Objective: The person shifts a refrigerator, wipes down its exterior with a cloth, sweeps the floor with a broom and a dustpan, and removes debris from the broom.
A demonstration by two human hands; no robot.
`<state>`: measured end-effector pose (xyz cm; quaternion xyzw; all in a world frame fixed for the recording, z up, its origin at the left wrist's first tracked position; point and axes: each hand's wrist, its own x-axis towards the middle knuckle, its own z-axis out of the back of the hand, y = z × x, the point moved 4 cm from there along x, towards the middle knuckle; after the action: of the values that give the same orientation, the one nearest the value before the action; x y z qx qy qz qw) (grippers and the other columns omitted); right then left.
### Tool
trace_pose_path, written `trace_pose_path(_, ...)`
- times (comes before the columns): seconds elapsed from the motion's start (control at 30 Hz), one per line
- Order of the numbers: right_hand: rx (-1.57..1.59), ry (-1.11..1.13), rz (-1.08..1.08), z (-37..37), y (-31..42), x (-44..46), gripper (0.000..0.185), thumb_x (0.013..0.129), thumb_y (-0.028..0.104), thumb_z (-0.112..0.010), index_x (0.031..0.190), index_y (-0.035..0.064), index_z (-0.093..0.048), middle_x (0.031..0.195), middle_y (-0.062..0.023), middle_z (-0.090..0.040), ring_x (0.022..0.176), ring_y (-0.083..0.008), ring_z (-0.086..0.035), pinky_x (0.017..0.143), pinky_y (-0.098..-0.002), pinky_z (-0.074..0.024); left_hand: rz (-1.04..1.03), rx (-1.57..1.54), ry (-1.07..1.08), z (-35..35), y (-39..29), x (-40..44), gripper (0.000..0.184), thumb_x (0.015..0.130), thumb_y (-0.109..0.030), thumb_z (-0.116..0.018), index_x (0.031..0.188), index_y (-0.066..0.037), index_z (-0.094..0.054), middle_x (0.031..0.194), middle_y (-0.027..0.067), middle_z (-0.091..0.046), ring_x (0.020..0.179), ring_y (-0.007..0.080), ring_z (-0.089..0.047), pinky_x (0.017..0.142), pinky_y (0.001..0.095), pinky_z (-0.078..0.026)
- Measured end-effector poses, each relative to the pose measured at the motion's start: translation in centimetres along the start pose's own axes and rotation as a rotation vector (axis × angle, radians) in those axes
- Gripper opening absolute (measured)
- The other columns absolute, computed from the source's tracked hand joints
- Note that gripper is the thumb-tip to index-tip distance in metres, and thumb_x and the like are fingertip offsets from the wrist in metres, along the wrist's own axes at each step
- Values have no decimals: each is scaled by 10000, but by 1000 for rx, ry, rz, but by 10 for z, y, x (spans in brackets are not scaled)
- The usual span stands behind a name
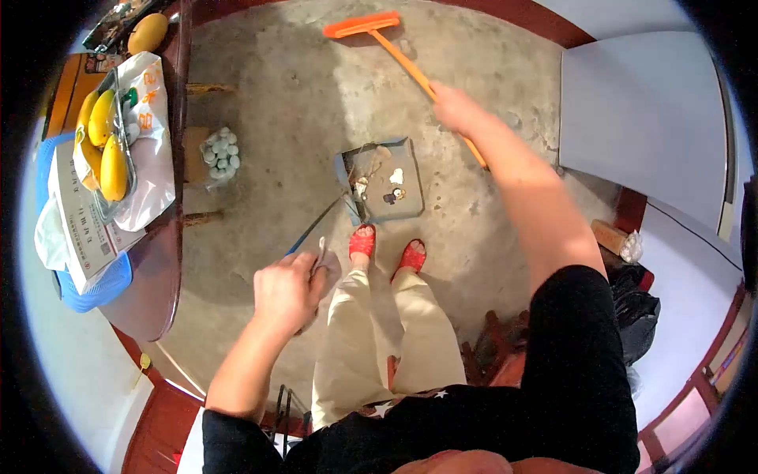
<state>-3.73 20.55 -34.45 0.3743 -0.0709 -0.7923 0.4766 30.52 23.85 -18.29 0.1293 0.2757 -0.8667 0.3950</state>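
My right hand [458, 109] is wrapped around the orange handle of a long broom [407, 65]. Its wide orange head lies on the floor at the far side, turned away from me. My left hand [286, 291] is closed on the dark-blue handle of a dustpan [409, 207]. A pale, crumpled piece of something like cloth or paper [330, 268] shows beside those fingers. The dustpan rests flat on the floor just in front of my red sandals [362, 242]. White scraps, dark bits and some stringy debris lie in it.
A dark wooden table [158, 272] on the left bears bananas [114, 167], a white bag [154, 182], a box and a mango-like fruit [148, 34]. Near its legs, a clear bag of eggs [221, 154] sits on the floor. A large white cabinet-like block [643, 110] stands right.
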Motion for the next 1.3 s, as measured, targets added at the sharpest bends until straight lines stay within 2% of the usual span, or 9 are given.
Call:
trace_pose_path(0.27, -432, 326, -4, -52, -96, -150, 553, 829, 158, -444, 1349, 197, -264, 801, -166, -586, 692, -326, -581, 625, -447, -467, 119, -104, -157, 35, 14, -44, 160, 717, -128, -615, 852, -42, -624, 668, 133, -584, 609, 311, -581, 556, 382, -459)
trace_pose_path(0.37, -289, 649, -543, -36, -113, -244, 481, 894, 169, -379, 1357, 193, -251, 823, -149, -599, 776, -332, -603, 662, -429, -478, 185, -149, -160, 41, 18, -56, 185, 728, -105, -599, 882, -3, -617, 707, 194, -578, 634, 355, -577, 565, 372, -450)
trace_pose_path(0.53, -307, 484, -253, 15, -103, -319, 485, 862, 111, -443, 1329, 142, -318, 843, -182, -598, 747, -284, -610, 630, -392, -482, 217, -63, -103, 24, 15, -53, 186, 743, -140, -583, 868, -5, -616, 654, 206, -558, 617, 362, -569, 567, 385, -448)
trace_pose_path(0.63, 162, 330, -420, 54, -85, -324, 497, 842, 75, -451, 1320, 121, -322, 847, -202, -595, 731, -274, -615, 618, -388, -478, 242, -4, -66, 12, 11, -44, 178, 760, -176, -569, 841, -25, -619, 626, 189, -562, 609, 355, -571, 575, 399, -452)
trace_pose_path(0.8, 230, 151, -483, 59, -142, -281, 461, 842, 76, -432, 1296, 98, -353, 806, -188, -574, 661, -269, -597, 573, -371, -472, 234, 30, -5, -9, 10, -31, 183, 779, -211, -555, 803, -39, -613, 630, 180, -576, 624, 356, -574, 590, 419, -454)
trace_pose_path(0.97, 267, -172, -242, -92, -227, -271, 479, 797, 38, -459, 1268, 68, -378, 837, -162, -558, 622, -257, -573, 500, -349, -480, 194, 38, -69, -21, 4, -13, 178, 770, -204, -552, 797, -38, -612, 635, 190, -576, 635, 363, -573, 602, 435, -450)
trace_pose_path(1.03, 946, 49, -535, -121, -138, -321, 584, 802, 47, -483, 1342, 74, -263, 812, -173, -558, 623, -261, -580, 516, -346, -481, 191, 79, -48, -20, 0, -4, 177, 767, -203, -553, 787, -36, -607, 636, 190, -576, 635, 365, -572, 604, 438, -450)
trace_pose_path(1.13, 669, 218, -538, -175, -72, -375, 565, 826, 90, -469, 1347, 80, -250, 686, -99, -516, 494, -176, -520, 442, -330, -442, 192, 108, -24, -18, 1, 0, 183, 769, -200, -554, 752, -20, -579, 637, 202, -565, 629, 375, -564, 592, 439, -440)
trace_pose_path(1.3, 1017, 440, -616, -126, -1, -437, 538, 808, 53, -494, 1314, 127, -328, 639, -18, -491, 436, -134, -472, 394, -288, -394, 134, 111, -27, -16, 4, -4, 173, 764, -198, -550, 756, -30, -591, 635, 182, -581, 630, 364, -573, 603, 441, -453)
